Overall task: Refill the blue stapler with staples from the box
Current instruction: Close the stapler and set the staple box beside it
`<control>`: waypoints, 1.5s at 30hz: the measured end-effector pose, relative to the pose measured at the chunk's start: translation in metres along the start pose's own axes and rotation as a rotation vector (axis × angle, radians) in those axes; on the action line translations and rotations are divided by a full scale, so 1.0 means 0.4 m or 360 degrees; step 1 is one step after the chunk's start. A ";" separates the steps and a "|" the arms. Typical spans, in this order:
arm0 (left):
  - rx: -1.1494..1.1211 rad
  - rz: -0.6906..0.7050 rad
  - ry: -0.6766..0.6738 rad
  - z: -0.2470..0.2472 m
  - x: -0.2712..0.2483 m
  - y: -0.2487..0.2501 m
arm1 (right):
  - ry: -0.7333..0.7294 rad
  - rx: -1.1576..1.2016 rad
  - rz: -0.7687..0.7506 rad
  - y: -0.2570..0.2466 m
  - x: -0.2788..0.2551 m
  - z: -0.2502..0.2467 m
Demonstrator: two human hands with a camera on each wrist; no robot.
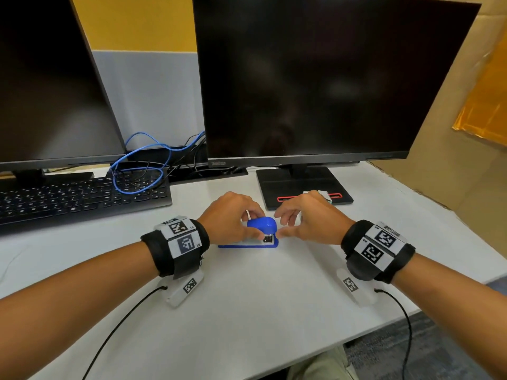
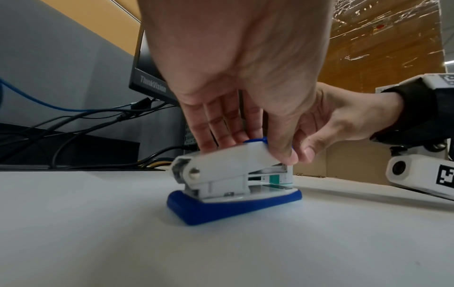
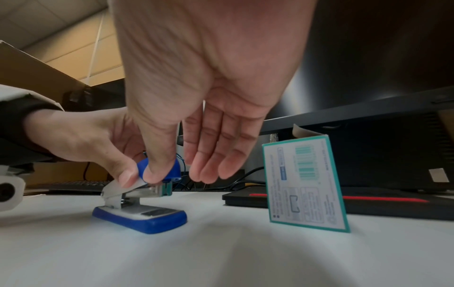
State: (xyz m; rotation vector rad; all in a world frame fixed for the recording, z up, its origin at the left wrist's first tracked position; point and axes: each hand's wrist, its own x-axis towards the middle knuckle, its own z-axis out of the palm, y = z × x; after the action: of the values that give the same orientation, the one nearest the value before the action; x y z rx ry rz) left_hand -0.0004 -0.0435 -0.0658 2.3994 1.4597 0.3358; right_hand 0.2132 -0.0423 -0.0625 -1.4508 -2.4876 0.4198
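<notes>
The stapler (image 1: 259, 233) sits on the desk (image 1: 247, 311); the left hand (image 1: 229, 218) grips its top, and the right hand (image 1: 307, 219), fingers loose, touches its front. The staple box (image 3: 307, 182) stands beside the monitor stand (image 1: 301, 185), behind the right hand.

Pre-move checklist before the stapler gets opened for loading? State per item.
1. Stapler base flat on the desk: ok.
2. Left hand has a grip on the stapler's top arm: ok.
3. Right hand holds nothing, thumb at the stapler's front end: ok.
4. Staple box stands upright by the monitor base, near the right hand: ok.
5. Box open, staples inside: cannot tell.
6. Staple channel empty: cannot tell.
</notes>
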 end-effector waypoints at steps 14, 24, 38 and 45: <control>0.0143 0.0033 -0.0098 0.022 0.008 0.025 | -0.0166 -0.0036 0.0063 -0.044 0.029 0.042; 0.0129 0.0055 -0.0112 0.042 0.013 0.018 | -0.0061 -0.0194 0.0090 -0.020 0.001 -0.026; 0.0112 -0.0030 -0.0142 0.025 0.012 -0.003 | 0.0084 -0.0289 0.0416 0.078 0.001 -0.083; 0.0185 -0.0191 -0.0062 -0.024 -0.005 -0.084 | 0.0006 -0.0193 0.0231 -0.006 0.056 -0.055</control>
State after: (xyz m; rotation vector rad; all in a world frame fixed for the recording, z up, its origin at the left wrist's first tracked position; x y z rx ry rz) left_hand -0.0322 -0.0293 -0.0699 2.3786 1.6382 0.1792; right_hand 0.2080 -0.0209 -0.0399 -1.6844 -2.4518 0.2958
